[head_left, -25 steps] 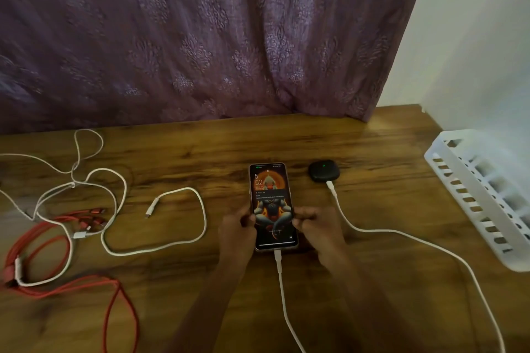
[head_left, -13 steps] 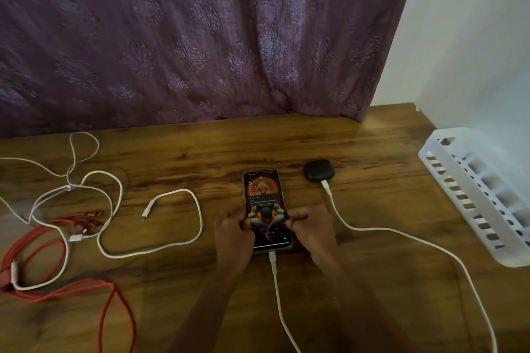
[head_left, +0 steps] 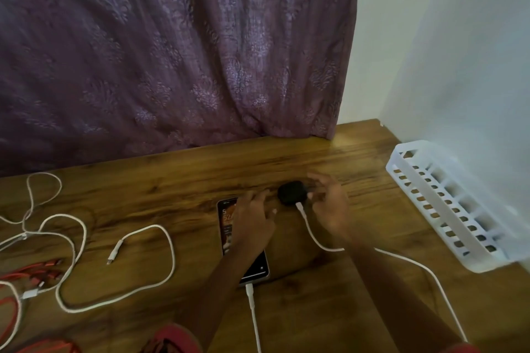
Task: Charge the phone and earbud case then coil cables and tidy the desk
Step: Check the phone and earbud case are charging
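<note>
Reaching toward the far middle of the tabletop (head_left: 172,180), both hands converge on the black earbud case (head_left: 289,196), which sits just beyond the phone's far right corner. The right hand (head_left: 329,206) is the nearer one: its fingers curl round the case's right side and appear to touch it, though motion blur leaves it unclear whether they pinch it or only steady it. The left hand (head_left: 253,218) hovers over the upper part of the phone (head_left: 229,226), fingers loosely spread and holding nothing, its fingertips just short of the case's left side. The case therefore lies between the two hands, to the left of the right-hand grip and to the right of the left fingertips.

A white charging cable (head_left: 315,241) is plugged into the case's near edge and runs back toward the near right edge of the tabletop, passing under the right forearm. The phone lies with its long axis running near to far, screen lit, with a second white cable (head_left: 252,306) in its near end. Any nudge of the case probably has to follow that plug's line, or the connector may work loose.

Loose white cables (head_left: 143,266) and red cables (head_left: 34,269) lie uncoiled at the left edge; a white slotted tray (head_left: 447,209) stands along the right edge.
</note>
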The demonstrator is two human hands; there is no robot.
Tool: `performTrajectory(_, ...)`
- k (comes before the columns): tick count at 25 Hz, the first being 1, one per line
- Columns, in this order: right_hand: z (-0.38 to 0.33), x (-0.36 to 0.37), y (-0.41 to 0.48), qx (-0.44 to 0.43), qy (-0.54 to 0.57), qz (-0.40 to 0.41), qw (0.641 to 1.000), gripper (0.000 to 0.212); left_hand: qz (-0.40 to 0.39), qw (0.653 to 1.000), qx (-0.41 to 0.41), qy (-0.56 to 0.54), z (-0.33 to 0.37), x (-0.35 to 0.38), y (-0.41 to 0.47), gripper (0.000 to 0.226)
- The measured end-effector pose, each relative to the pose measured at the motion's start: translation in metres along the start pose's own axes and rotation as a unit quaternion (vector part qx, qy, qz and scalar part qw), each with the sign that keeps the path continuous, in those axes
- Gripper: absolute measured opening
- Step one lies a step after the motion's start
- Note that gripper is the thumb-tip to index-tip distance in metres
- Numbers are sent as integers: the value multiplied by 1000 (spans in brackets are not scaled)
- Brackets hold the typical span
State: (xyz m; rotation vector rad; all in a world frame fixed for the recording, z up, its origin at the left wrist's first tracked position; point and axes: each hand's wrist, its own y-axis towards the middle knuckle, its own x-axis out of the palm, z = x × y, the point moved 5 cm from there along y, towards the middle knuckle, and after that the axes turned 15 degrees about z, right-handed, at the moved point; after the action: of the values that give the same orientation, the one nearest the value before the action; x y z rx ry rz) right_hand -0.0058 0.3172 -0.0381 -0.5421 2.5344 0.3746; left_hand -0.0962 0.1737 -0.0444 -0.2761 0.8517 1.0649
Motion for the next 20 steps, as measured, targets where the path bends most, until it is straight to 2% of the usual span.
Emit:
performTrajectory(4, 20, 19, 17, -38, -30, -142, 989, 64, -3, 997, 36, 67, 8, 23, 21, 53)
performTrajectory(7, 34, 27, 18, -46, -45, -184, 981, 65, -25, 993, 59, 103, 9, 39, 28, 55)
performTrajectory(13, 29, 23, 18, -56, -8, -151, 987, 56, -7, 998, 41, 55, 11, 45, 29, 51)
performTrajectory(17, 9, 2, 9, 3, 112, -141, 984, 56, 3, 997, 21, -76, 28, 27, 25, 49)
performTrajectory(20, -22, -22, 8, -3, 186, -91, 978, 58, 37, 986, 39, -156, 53, -2, 25, 51)
